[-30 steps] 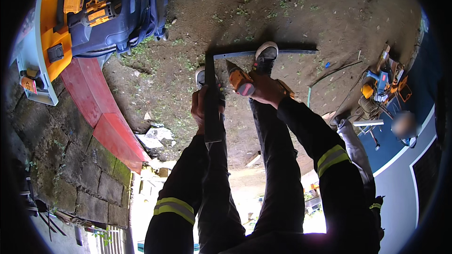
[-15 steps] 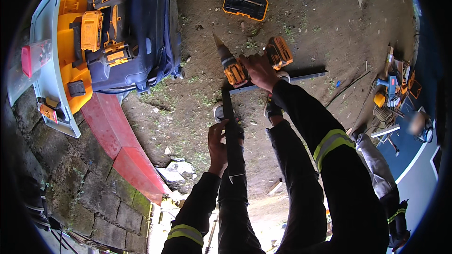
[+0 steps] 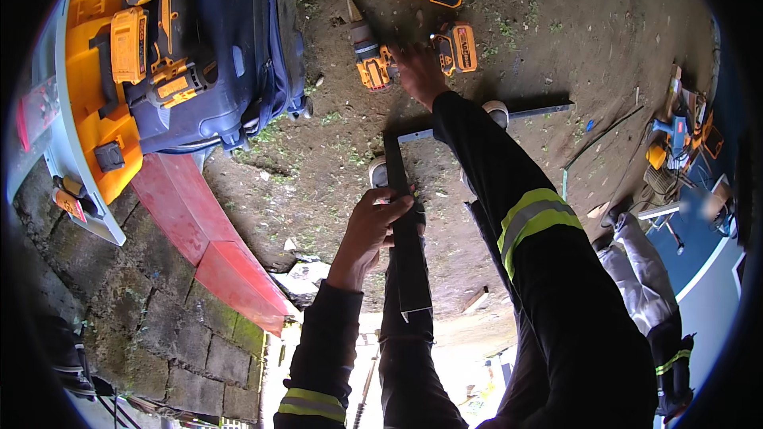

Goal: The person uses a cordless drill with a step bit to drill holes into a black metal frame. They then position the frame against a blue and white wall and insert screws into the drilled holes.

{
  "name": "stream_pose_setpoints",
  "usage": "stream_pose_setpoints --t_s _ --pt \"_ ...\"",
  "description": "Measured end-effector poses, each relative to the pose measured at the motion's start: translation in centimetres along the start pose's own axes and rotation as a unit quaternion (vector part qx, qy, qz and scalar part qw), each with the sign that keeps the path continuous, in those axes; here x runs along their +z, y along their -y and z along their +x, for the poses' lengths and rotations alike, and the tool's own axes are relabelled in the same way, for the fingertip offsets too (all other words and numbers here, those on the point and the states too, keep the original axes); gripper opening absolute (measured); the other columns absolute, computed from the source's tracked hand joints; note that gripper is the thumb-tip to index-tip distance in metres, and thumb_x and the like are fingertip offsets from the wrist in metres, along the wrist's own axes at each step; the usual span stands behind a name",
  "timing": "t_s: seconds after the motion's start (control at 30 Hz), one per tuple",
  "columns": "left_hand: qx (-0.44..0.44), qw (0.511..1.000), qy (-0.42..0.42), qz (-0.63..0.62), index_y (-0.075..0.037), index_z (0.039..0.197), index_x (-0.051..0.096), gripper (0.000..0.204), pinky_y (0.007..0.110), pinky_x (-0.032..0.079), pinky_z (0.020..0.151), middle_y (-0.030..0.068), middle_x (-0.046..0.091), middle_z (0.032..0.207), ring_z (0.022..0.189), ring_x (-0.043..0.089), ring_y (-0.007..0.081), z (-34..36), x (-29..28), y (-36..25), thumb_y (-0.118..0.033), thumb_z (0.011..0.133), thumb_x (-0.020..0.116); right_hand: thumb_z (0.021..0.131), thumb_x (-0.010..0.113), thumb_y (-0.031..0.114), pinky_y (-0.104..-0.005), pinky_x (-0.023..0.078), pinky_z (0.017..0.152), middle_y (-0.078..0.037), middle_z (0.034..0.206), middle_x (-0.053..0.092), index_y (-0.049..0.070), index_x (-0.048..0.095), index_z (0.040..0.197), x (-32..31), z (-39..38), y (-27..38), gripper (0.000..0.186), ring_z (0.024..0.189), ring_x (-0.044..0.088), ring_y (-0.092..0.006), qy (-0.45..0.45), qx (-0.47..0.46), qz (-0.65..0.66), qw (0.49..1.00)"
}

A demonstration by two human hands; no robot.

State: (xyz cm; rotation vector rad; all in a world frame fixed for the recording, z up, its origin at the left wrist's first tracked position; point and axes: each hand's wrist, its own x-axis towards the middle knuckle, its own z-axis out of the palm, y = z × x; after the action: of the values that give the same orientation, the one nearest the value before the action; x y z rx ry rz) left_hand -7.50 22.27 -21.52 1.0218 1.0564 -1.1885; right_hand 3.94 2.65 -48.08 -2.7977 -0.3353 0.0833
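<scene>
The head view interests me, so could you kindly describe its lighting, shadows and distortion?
All in the head view: glare bleaches the area between the legs; a dark shadow runs along the metal bar; the red panel looks bowed, likely from fisheye bending; the corners are black; the right hand on the drill looks dim.

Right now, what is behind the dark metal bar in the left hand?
Around the edges of the dark metal bar, the left shoe and left trouser leg show behind it. What its face and the left hand cover cannot be seen.
</scene>
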Motion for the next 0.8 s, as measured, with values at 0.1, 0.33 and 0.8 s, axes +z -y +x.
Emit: stream_pose_setpoints --t_s 0.1,0.33,0.8 --pt "-0.006 0.995 0.029 0.091 0.003 0.132 0.038 0.073 0.036 0.061 0.059 0.0155 0.067 0.102 0.080 0.069 0.0204 1.3 2.2 -1.2 -0.016 0.083 0.088 0.086 0.060 0.005 -0.0502 0.051 0.093 -0.021 0.111 0.066 0.004 0.057 0.134 -1.5 0.0 0.1 0.049 0.105 0.063 -0.0393 0.005 0.014 0.054 0.998" --pt "-0.021 0.925 0.025 0.378 -0.002 0.123 0.032 0.058 0.034 0.051 0.045 0.0133 0.055 0.088 0.059 0.060 0.0195 2.8 4.1 -1.1 0.005 0.080 0.069 0.079 0.064 0.005 -0.0503 0.051 0.096 -0.025 0.118 0.059 -0.001 0.052 0.139 -13.1 -11.3 1.6 0.062 0.116 0.058 -0.0418 0.088 0.147 0.190 0.967" --pt "-0.280 0.920 0.020 0.275 -0.006 0.111 0.036 0.040 0.040 0.045 0.051 0.0155 0.049 0.076 0.057 0.049 0.0217 -18.5 13.2 -6.9 0.007 0.077 0.052 0.080 0.067 0.020 -0.0526 0.057 0.089 -0.025 0.104 0.073 0.004 0.065 0.127 -47.7 -56.7 1.2 0.050 0.101 0.071 -0.0429 0.232 0.595 0.255 0.726"
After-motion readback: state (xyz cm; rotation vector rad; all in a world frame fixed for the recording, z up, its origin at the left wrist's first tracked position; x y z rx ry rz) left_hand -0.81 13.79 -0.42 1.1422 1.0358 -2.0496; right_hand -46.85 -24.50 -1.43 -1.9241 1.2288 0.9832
